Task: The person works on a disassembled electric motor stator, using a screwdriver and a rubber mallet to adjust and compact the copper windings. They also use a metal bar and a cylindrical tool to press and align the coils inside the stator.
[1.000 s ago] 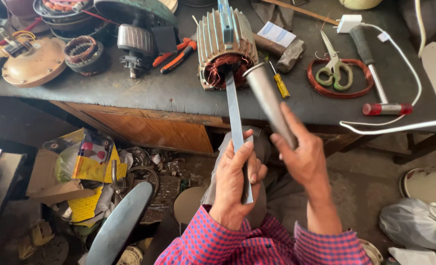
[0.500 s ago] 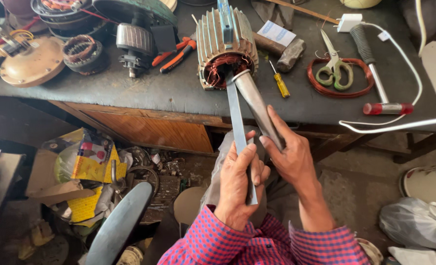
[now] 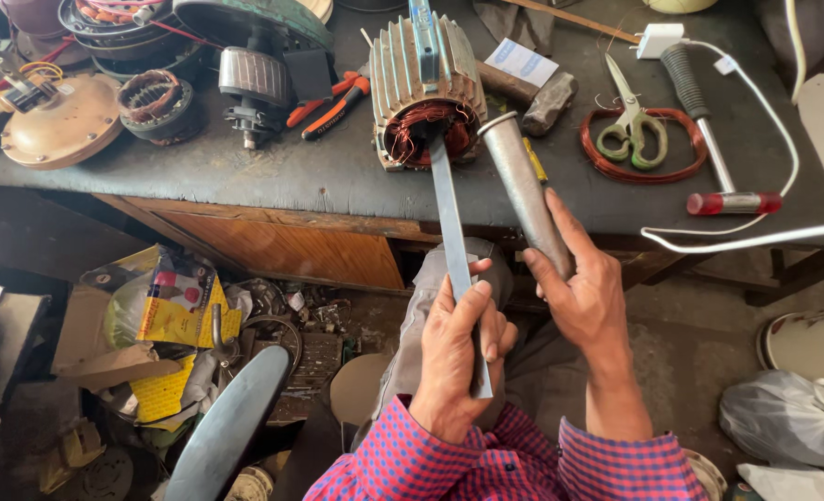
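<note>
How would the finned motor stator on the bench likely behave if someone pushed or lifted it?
The motor stator looks heavy for its size: a ribbed metal housing packed with copper windings. Lying on its side on the workbench, its round body could roll if pushed sideways, though the fins may resist. The exposed windings are probably easy to nick.
</note>
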The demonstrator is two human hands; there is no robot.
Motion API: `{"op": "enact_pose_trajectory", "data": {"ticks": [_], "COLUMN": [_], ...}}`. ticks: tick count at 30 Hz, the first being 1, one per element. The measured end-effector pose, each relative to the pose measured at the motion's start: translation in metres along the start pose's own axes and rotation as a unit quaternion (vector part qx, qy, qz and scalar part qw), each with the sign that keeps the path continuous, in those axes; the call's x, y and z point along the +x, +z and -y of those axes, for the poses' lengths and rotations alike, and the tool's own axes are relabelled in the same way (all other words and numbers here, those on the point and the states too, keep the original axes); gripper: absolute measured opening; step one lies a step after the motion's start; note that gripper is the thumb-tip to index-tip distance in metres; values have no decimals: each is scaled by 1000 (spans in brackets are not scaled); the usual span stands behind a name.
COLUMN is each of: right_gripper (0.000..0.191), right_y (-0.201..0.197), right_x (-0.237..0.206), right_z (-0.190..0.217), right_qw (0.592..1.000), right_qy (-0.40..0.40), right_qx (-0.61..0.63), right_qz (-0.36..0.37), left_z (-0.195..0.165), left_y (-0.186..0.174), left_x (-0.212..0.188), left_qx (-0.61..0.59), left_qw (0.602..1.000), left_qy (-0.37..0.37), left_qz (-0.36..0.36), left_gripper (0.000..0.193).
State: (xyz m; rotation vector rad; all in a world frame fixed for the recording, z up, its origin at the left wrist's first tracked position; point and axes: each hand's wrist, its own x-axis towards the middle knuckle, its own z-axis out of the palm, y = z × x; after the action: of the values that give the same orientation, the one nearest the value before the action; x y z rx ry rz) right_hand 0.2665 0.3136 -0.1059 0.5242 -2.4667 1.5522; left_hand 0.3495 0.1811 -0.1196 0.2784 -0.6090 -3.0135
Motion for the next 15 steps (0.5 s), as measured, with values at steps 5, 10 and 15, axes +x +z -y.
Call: {"op": "enact_pose_trajectory", "data": {"ticks": [5, 10, 15], "right_gripper": [66, 66, 66], "right_y": [-3, -2, 0], "right_x": [1, 2, 1], "right_z": [-3, -4, -5], "right_qw": [1000, 1000, 1000], "right_qy": [-6, 0, 0], "right_qx": [5, -2, 2], "right_qz": [-9, -5, 2], "left_z": [1, -2, -2], "left_y": [1, -2, -4], "left_x": [1, 4, 5], "left_qx": [30, 22, 21], "left_qw": [1000, 1000, 1000], "left_qy": [-2, 10, 9], "left_qz": [-9, -2, -9], "left_gripper": [20, 20, 20]}}
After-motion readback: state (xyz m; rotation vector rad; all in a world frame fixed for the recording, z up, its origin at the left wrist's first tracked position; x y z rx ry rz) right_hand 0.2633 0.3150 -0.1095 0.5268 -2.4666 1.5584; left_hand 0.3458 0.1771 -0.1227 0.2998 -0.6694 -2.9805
